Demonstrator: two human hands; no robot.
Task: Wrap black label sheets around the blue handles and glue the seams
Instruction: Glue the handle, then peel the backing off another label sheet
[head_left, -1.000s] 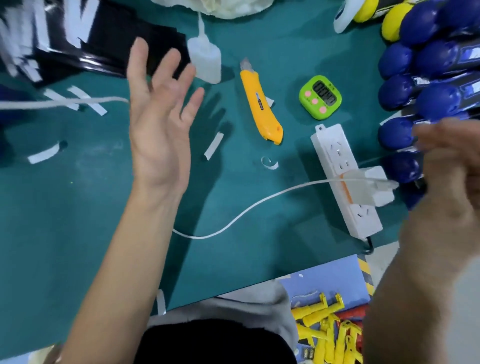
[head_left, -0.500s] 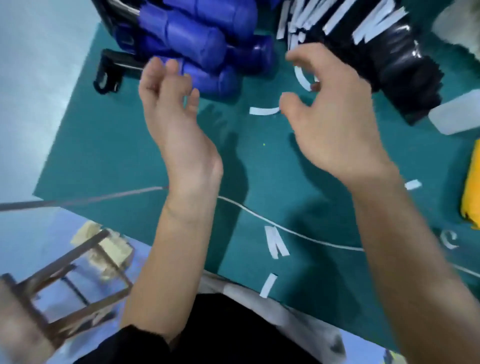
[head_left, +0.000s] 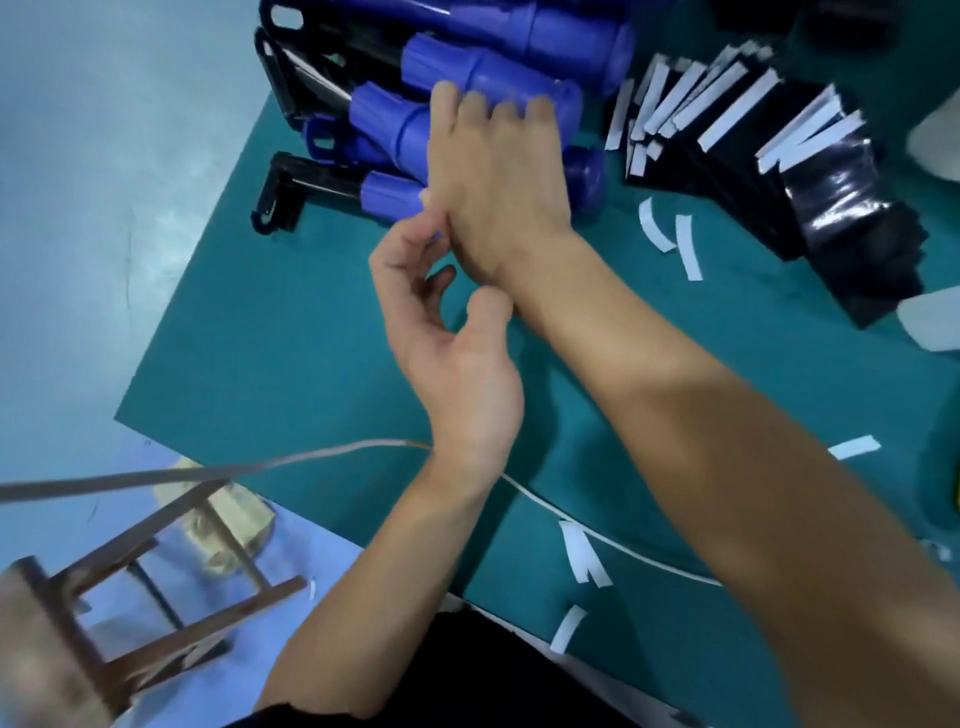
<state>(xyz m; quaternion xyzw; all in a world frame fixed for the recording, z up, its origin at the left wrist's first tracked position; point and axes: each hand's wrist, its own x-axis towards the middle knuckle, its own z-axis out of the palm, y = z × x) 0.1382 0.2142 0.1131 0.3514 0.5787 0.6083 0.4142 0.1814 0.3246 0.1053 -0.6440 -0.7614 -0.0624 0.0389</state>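
Observation:
A pile of blue handles (head_left: 519, 47) with black shafts lies at the table's far left corner. My right hand (head_left: 498, 182) lies palm-down on the pile, its fingers curled over one blue handle (head_left: 389, 200) and its thumb against the near side. Just in front, my left hand (head_left: 447, 343) hovers with its fingers loosely curled. It holds nothing, and its fingertips touch the edge of my right hand. A fanned stack of black label sheets (head_left: 810, 197) with white backing strips lies to the right of the handles.
The green table mat (head_left: 260, 338) ends close to the left of the handles. Peeled white strips (head_left: 688, 249) are scattered over it, and a white cable (head_left: 623, 545) crosses the near side. A wooden stool (head_left: 156, 571) stands on the floor at lower left. A blurred white bottle shape (head_left: 935, 322) sits at the right edge.
My right hand has moved left from near the label sheets onto the blue handles and curled over one. My left hand has drawn back beside the right wrist.

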